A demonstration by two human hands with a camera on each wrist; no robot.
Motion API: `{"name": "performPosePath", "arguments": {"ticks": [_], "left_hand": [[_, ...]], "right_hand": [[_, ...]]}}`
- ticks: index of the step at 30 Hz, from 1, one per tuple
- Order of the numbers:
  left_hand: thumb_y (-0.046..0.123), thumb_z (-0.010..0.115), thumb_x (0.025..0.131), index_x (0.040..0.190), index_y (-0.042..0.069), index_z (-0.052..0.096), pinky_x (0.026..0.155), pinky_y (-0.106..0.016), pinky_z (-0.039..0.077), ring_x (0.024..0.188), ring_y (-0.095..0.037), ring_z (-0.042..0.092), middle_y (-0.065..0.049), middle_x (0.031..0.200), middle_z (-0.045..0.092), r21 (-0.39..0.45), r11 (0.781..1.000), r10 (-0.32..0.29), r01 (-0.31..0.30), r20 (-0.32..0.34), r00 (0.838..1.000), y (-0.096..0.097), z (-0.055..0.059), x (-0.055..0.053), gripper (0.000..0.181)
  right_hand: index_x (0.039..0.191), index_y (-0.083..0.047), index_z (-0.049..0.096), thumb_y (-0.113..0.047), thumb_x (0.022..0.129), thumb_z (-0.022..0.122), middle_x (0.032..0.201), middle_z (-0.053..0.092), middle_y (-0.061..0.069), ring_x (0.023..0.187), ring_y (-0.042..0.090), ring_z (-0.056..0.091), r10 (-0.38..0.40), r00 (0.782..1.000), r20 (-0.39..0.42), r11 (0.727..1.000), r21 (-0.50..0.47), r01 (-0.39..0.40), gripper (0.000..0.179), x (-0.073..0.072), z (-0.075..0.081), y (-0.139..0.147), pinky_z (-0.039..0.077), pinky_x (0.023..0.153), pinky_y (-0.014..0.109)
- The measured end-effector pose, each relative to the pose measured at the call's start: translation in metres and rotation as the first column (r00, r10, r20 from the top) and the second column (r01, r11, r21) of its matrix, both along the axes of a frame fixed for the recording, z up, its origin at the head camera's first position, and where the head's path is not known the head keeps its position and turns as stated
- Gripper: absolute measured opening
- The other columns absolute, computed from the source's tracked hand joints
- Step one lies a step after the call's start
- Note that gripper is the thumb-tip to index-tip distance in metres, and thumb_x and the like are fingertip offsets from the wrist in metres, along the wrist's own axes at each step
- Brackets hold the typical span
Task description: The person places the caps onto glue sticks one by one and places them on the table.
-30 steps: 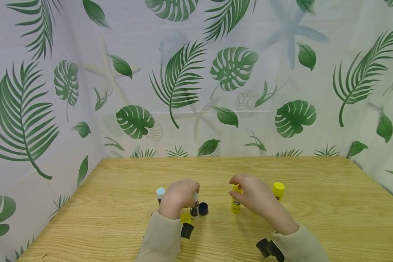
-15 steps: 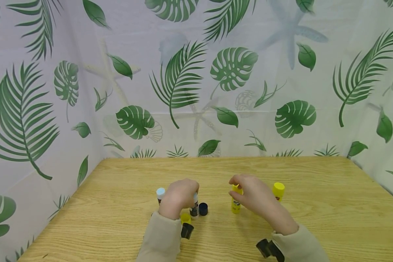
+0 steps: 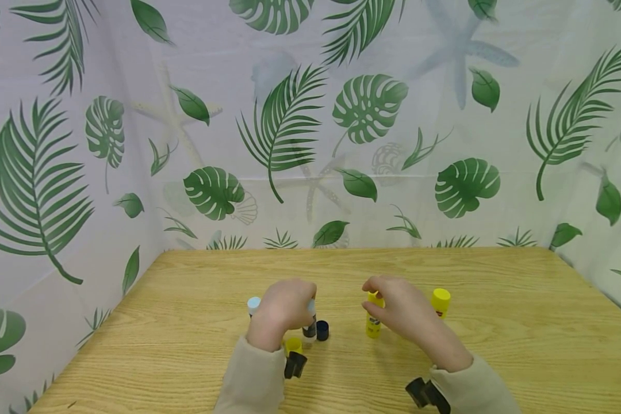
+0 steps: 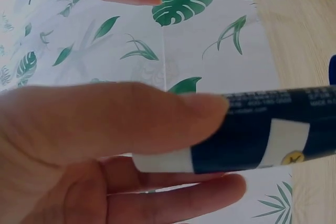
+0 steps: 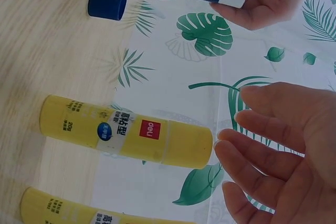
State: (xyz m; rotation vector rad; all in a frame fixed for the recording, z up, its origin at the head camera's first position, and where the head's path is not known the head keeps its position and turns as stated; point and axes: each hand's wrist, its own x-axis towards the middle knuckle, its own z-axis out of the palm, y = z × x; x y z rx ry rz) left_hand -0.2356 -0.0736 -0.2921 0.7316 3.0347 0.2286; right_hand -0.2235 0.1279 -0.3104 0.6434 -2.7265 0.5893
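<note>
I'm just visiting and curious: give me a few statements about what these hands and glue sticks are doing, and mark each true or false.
1. The left hand grips a dark blue glue stick. True.
2. A loose dark blue cap sits on the wooden table. True.
3. The right hand is clenched round a red glue stick. False: its fingers are relaxed at the top of a standing yellow glue stick.
4. Only one yellow stick stands on the table. False: a second yellow stick stands beyond the right hand.
</note>
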Motion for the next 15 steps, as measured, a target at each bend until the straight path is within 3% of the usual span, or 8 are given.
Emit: {"name": "performPosePath", "arguments": {"ticks": [10,15], "left_hand": [[0.006,0.065,0.072,0.076,0.012,0.056,0.049,-0.023,0.034,0.056,-0.012,0.041,0.004,0.067,0.048,0.137,0.989,-0.057,0.061,-0.033,0.998,0.001,0.008,0.003,0.012],[0.012,0.066,0.076,0.082,0.011,0.057,0.052,-0.022,0.037,0.059,-0.011,0.043,0.004,0.072,0.048,0.168,0.98,-0.08,0.103,-0.138,0.987,0.002,0.011,0.004,0.011]], "right_hand": [[0.089,-0.006,0.063,-0.011,0.074,0.069,0.086,0.062,0.005,0.073,0.02,0.058,0.005,1.0,-0.021,1.0,-0.001,-0.005,0.017,-0.003,-0.005,0.001,0.047,0.059,0.03],[0.089,-0.006,0.063,-0.011,0.075,0.069,0.086,0.062,0.005,0.073,0.02,0.058,0.011,1.0,-0.024,1.0,-0.005,-0.011,0.016,-0.002,-0.004,0.001,0.047,0.058,0.03]]}}
